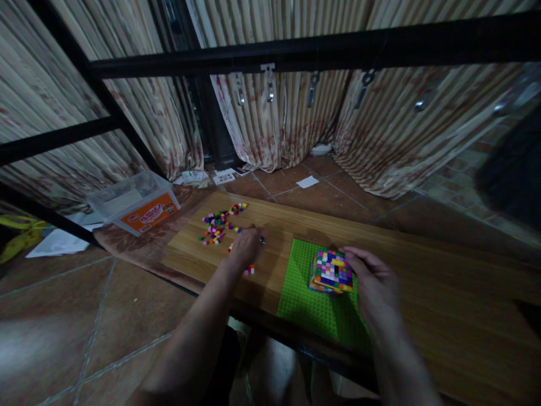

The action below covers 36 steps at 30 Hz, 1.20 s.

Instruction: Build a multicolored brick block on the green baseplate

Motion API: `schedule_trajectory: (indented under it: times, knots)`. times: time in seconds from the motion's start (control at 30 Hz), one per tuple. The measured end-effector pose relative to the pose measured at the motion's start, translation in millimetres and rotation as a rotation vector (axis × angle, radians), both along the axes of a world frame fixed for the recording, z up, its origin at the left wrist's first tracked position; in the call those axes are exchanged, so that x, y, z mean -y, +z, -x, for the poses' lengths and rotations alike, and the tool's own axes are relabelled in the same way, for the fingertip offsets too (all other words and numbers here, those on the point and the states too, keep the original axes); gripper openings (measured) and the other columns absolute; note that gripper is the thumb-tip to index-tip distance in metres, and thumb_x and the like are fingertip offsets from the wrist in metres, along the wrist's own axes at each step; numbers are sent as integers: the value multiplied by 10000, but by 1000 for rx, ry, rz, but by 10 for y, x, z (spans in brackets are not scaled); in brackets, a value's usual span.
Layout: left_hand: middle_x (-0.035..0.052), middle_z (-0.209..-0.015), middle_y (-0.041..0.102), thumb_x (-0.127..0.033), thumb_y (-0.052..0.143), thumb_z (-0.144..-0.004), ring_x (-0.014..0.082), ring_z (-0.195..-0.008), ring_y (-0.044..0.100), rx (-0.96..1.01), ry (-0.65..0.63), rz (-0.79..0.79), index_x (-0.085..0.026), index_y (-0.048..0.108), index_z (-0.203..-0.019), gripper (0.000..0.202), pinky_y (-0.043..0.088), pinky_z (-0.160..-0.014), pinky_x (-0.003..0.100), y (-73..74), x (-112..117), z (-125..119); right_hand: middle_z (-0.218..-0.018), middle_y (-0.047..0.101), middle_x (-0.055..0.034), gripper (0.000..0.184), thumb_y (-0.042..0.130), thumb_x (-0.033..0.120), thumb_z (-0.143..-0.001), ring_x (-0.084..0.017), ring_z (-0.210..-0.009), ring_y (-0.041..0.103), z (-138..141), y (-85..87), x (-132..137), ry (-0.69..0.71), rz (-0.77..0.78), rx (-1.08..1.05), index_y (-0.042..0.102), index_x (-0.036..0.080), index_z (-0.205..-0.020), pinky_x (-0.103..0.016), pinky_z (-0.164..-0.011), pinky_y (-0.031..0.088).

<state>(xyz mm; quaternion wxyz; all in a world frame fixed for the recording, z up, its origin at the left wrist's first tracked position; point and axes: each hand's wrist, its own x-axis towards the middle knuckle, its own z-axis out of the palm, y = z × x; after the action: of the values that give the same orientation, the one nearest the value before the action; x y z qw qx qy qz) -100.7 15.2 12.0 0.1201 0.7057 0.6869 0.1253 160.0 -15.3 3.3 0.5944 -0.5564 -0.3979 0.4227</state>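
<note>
My left hand [247, 246] reaches down to the wooden table among loose toy bricks [216, 227], its fingers curled together. What they hold, if anything, is hidden beneath the hand. A few pink and white bricks [249, 270] lie just below its wrist. On the green baseplate [298, 287] stands a boxy block of small multicoloured toy bricks [329, 270], with a small dark gap in its top. The thumb and fingers of my right hand [376, 279] close on the block's right far corner; the palm is off to its right.
The narrow wooden table [443, 293] runs left to right. A clear plastic tub [139, 200] with an orange label is at its left end. Above the far side crosses a black metal bar [296, 53] with hanging clips. Papers [307, 182] lie on the tiled floor before striped curtains [279, 124].
</note>
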Motion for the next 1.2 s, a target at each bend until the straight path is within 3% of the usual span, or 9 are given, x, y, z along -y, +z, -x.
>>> schedule_trajectory:
  times: [0.3, 0.43, 0.5, 0.6, 0.73, 0.83, 1.03, 1.2]
  knots:
    - [129, -933, 685, -86, 523, -732, 234, -874, 637, 75, -28, -57, -149, 717, -894, 261, 468, -851, 319, -53, -23, -60, -885, 745, -51, 217, 726, 372, -684, -206, -801, 666, -6, -9, -2, 4, -13, 5, 744, 220, -839, -358, -726, 513]
    - [105, -874, 683, -84, 532, -715, 211, -800, 632, 142, -36, -84, -149, 717, -850, 238, 474, -795, 310, 7, -25, -41, -878, 747, -40, 203, 736, 359, -678, -199, -819, 668, -15, 5, -15, -10, -14, -23, 744, 224, -828, -361, -768, 503]
    - [69, -797, 677, -107, 568, -705, 179, -727, 614, 330, -39, -79, -152, 713, -807, 182, 473, -738, 286, 70, -22, -58, -880, 744, -45, 202, 736, 358, -677, -205, -841, 668, -23, 25, -25, -32, -38, -22, 742, 215, -819, -376, -799, 495]
    - [28, -722, 652, -166, 663, -678, 132, -671, 577, 844, 2, 0, -147, 703, -773, 105, 457, -671, 240, 181, -2, -139, -855, 741, -42, 183, 729, 347, -686, -205, -844, 666, -25, 92, -29, -87, -97, -5, 737, 211, -808, -384, -824, 484]
    - [12, -803, 655, -169, 728, -652, 83, -693, 570, 1546, 103, 252, -160, 704, -827, 177, 446, -647, 182, 313, 79, -312, -822, 737, -27, 128, 705, 305, -726, -188, -814, 665, 16, 238, 13, -143, -224, 23, 731, 215, -813, -357, -812, 484]
    - [30, -840, 659, -146, 690, -691, 84, -719, 587, 1904, 103, 464, -159, 706, -876, 186, 465, -666, 177, 376, 165, -453, -840, 733, -29, 118, 674, 296, -770, -188, -815, 663, 70, 360, 77, -127, -282, 112, 727, 218, -840, -343, -796, 489]
    - [67, -825, 661, -129, 592, -764, 118, -756, 612, 2156, 98, 678, -121, 677, -926, 183, 487, -672, 193, 445, 265, -723, -980, 685, -30, 145, 633, 245, -817, -184, -928, 632, 201, 545, 188, 92, -465, 384, 701, 246, -945, -333, -835, 489]
    - [91, -790, 659, -105, 487, -802, 125, -722, 615, 2232, 96, 712, -69, 671, -927, 226, 494, -648, 197, 481, 275, -859, -1002, 650, -23, 181, 589, 179, -848, -159, -945, 615, 247, 553, 211, 222, -490, 479, 678, 253, -986, -305, -830, 487]
